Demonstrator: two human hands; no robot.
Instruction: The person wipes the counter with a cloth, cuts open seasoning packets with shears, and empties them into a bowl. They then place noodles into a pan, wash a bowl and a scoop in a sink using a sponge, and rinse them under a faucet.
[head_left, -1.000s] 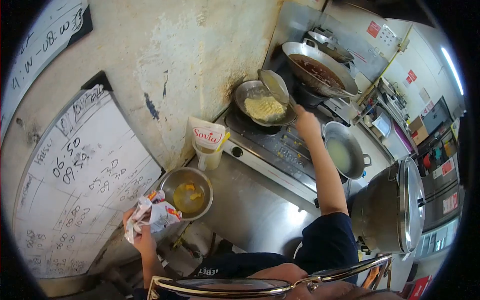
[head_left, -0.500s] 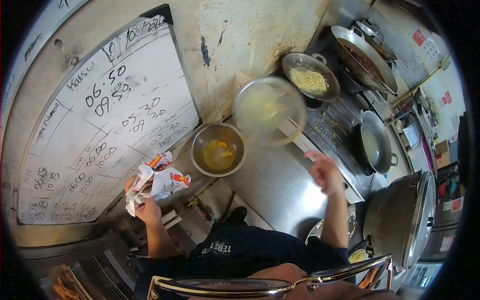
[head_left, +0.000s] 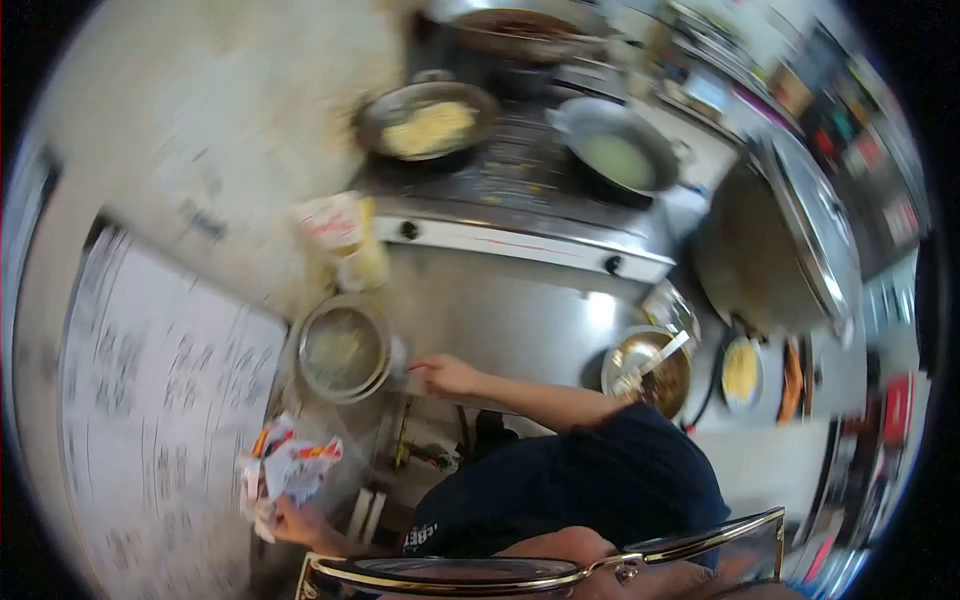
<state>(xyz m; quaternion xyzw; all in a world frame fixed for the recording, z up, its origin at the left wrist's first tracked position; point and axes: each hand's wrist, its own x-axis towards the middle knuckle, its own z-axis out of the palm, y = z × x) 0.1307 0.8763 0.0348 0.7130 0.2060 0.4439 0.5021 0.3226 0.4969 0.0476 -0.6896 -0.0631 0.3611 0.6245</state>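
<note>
My left hand [head_left: 290,522] is closed on a crumpled white wrapper [head_left: 305,468] with red and yellow print, low at the left. A round strainer [head_left: 343,345] rests over the steel bowl [head_left: 312,318], covering most of it; something pale yellow shows blurred through the mesh. Just right of the bowl is my right hand [head_left: 445,376], its fingers pointing left toward the rim. That hand is blurred, and its index finger looks partly stretched out. Whether it touches the strainer's handle cannot be made out.
Behind the steel counter [head_left: 480,300] is a stove [head_left: 520,235] with a pan of noodles [head_left: 430,130] and a pan of pale liquid [head_left: 618,160]. A yellowish packet [head_left: 350,240] stands by the wall. At right are a bowl with a utensil [head_left: 665,385] and a large pot [head_left: 770,240].
The view has turned toward the right. The strainer, blurred above the counter before, now lies over the bowl. My right hand has moved left, close to the bowl; my left still holds the wrapper.
</note>
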